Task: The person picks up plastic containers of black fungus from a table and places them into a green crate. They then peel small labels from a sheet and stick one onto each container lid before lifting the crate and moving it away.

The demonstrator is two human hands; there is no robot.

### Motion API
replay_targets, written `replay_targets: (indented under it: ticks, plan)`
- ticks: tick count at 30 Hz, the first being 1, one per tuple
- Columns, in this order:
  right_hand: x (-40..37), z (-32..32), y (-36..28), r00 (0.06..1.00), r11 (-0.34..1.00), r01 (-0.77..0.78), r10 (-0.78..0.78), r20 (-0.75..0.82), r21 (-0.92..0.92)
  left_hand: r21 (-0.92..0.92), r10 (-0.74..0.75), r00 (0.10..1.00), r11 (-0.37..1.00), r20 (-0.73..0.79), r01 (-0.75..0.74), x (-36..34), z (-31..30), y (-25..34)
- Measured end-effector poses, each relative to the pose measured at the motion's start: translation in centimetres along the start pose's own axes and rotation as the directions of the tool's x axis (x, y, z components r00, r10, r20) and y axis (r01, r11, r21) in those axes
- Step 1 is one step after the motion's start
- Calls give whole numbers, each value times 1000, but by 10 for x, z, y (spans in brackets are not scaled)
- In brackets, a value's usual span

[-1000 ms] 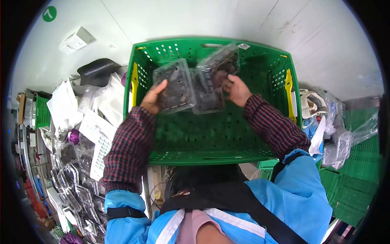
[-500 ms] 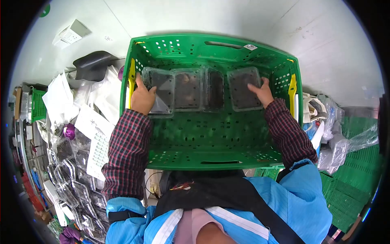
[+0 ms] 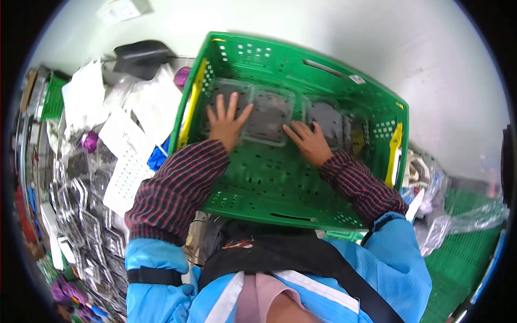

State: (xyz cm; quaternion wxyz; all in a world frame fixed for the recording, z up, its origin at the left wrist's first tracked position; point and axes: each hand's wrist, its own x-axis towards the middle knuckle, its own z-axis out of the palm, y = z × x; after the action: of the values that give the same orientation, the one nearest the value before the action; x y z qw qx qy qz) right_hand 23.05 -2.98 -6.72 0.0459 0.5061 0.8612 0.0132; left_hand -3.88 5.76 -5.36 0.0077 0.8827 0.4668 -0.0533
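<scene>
Clock read from the crate's centre, 12 farthest from the wearer. At 6, nearest: one blue jacket (image 3: 377,258), plaid cuffs, with black apron (image 3: 269,253). Next, one green crate (image 3: 264,175), perforated walls, one yellow handle (image 3: 191,113) at 9, another at 3. Right hand (image 3: 311,144), just off centre toward 1: fingers parted, palm down; whether they touch a box cannot be told. Left hand (image 3: 225,126), at 10: fingers spread wide over the first clear box (image 3: 237,88), pinching nothing. Clear boxes, dark contents, all along the crate's far side: the first at 10, mostly under the left hand; the second box (image 3: 273,110) just beside it at 11; the third box (image 3: 326,116) at 1, a gap between. Outside, at 8, many clear packs (image 3: 89,215); at 9, white papers (image 3: 126,188); at 4, green crates (image 3: 458,269).
</scene>
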Motion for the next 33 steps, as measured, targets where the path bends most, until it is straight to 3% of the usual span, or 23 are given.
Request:
replay_targets:
  ticks: [2,3,5,7,8,9,10,11,13,16,18,20,21,22,23,24,25,26,27,29,30,31,33]
  plan:
    - [7,-19,-10,994,994,44,-34,-104,102,-103,-8,997,995,-71,1,21,1,0]
    - [17,-23,-18,981,970,83,-40,-188,229,-184,-49,917,983,-396,-27,41,24,-1]
    - [38,9,-10,964,952,189,-134,-227,242,-445,-331,879,882,-343,158,61,33,25]
    - [51,-23,-9,979,907,196,-163,-119,372,-566,-298,823,824,-484,-35,78,46,48]
    - [45,5,8,991,924,129,-104,-88,360,-359,488,866,793,-108,-492,119,65,44]
    - [54,3,21,976,890,211,-217,-30,405,-588,222,836,622,-502,-518,56,-7,34]
    - [59,16,40,987,724,-47,-72,143,688,-549,97,820,697,-565,-461,-26,-94,6]
    - [82,-3,16,981,712,29,-155,116,702,-575,-10,714,601,-700,-555,-61,-109,-10]
    - [117,-86,-34,943,696,26,222,-249,718,-610,-184,656,606,-732,-511,-156,-137,-54]
    - [175,-163,-113,932,733,204,57,-357,649,-792,-588,563,569,-581,-223,-295,-100,-110]
    - [201,-194,-198,939,653,307,-89,-332,692,-908,-828,405,418,-389,-18,-404,-52,-139]
    - [223,-205,-292,915,493,378,-326,-236,784,-879,-921,194,382,-337,285,-534,-6,-163]
    - [230,-198,-346,879,413,379,-441,-183,828,-891,-965,35,255,-261,376,-600,7,-167]
    - [229,-190,-407,843,427,375,-526,-111,823,-859,-939,-195,158,-283,487,-662,43,-174]
    - [232,-170,-460,788,444,291,-614,51,848,-755,-895,-285,84,-344,650,-733,79,-177]
    - [224,-154,-521,708,402,292,-701,86,868,-750,-886,-459,-261,-63,608,-784,94,-168]
    - [217,-129,-575,631,433,306,-759,160,848,-568,-876,-464,-316,-134,760,-836,135,-158]
    - [207,-106,-624,529,462,338,-814,240,820,-479,-890,-447,-430,86,765,-866,144,-154]
    - [204,-73,-665,380,360,598,-914,142,716,-454,-916,-357,-400,180,796,-888,157,-154]
    - [184,-49,-741,250,220,797,-968,25,562,-467,-978,-203,-156,-50,870,-916,176,-169]
    - [177,-46,-771,177,154,877,-984,-8,455,-351,-980,-181,-143,-78,925,-918,165,-178]
    - [172,-47,-788,195,182,873,-981,18,454,-552,-959,-223,-284,177,784,-917,150,-188]
    - [164,-54,-805,167,269,878,-947,273,396,-441,-896,-246,-402,369,802,-911,140,-185]
